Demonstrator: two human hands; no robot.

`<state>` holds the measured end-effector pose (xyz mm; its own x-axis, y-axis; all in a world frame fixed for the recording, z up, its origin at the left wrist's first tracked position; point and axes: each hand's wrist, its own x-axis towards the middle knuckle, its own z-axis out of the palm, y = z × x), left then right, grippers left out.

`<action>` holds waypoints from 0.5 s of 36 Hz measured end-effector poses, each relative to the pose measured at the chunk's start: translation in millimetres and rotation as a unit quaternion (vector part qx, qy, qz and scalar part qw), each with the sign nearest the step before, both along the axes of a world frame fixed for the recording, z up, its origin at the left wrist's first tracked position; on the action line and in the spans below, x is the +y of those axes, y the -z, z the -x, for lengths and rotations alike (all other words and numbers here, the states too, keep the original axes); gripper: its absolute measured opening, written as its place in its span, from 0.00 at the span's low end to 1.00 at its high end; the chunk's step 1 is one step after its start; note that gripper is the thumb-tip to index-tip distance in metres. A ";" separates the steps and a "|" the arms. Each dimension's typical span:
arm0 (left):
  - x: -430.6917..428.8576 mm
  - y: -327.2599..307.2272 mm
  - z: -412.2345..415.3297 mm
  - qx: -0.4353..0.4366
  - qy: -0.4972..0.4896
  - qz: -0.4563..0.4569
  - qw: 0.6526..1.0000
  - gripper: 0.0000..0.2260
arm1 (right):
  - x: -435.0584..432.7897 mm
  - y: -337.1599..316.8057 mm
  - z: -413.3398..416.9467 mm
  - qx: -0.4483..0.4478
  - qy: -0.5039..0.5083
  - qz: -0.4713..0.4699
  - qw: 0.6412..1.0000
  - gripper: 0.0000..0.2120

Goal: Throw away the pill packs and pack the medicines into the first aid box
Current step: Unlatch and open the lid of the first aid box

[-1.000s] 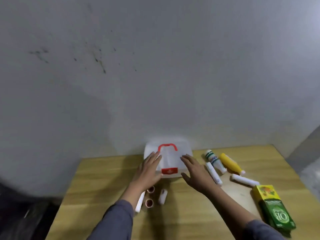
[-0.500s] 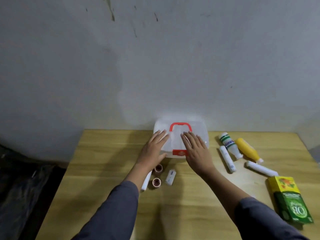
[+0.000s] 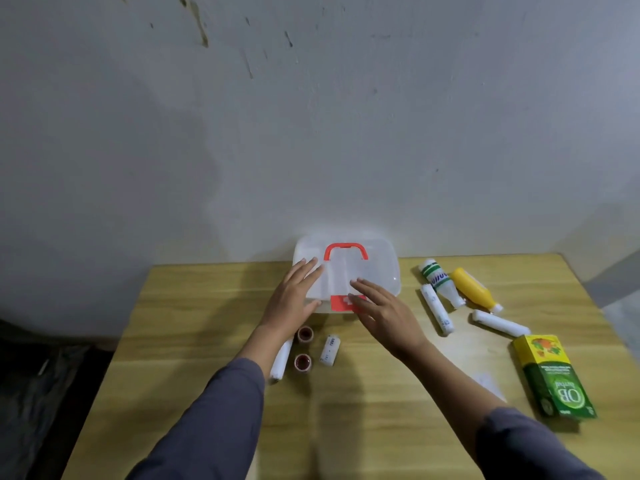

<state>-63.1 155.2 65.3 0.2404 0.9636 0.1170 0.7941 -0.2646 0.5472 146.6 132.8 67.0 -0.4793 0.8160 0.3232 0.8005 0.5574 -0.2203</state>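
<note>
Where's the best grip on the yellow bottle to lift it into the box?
Pinch the wide body of the yellow bottle from above, fingers across its width. It lies flat with the narrow cap toward the person, and the white bottle sits close on its left, so come from the right.

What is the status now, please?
Left hand and right hand open, flat on closed first aid box. Medicines unpacked: yellow bottle, green carton. Nothing blocking.

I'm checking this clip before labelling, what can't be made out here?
Head view:
- first aid box contents: hidden by its cloudy closed lid.
- red latch: partly covered by right hand.
- white roll: upper end under left hand.
- Bottle labels: too blurred.
</note>
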 end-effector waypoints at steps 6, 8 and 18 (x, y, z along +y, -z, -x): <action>3.0 2.8 3.0 -0.109 -0.057 0.078 0.989 0.38 | 6.4 -7.0 4.3 0.034 0.015 0.002 0.999 0.12; 2.6 3.5 0.7 -0.151 -0.091 0.109 0.978 0.42 | 7.5 -8.5 5.5 0.053 0.022 0.017 0.998 0.11; -4.7 8.4 -1.9 -0.224 -0.141 0.161 0.951 0.51 | 10.2 -33.0 -0.5 0.104 -0.001 0.042 0.994 0.08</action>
<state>-61.3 150.5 56.9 -0.0362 0.9855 -0.1657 0.4765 0.1628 0.8640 147.1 143.0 100.0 -0.4112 0.8435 0.3457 0.7312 0.5316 -0.4275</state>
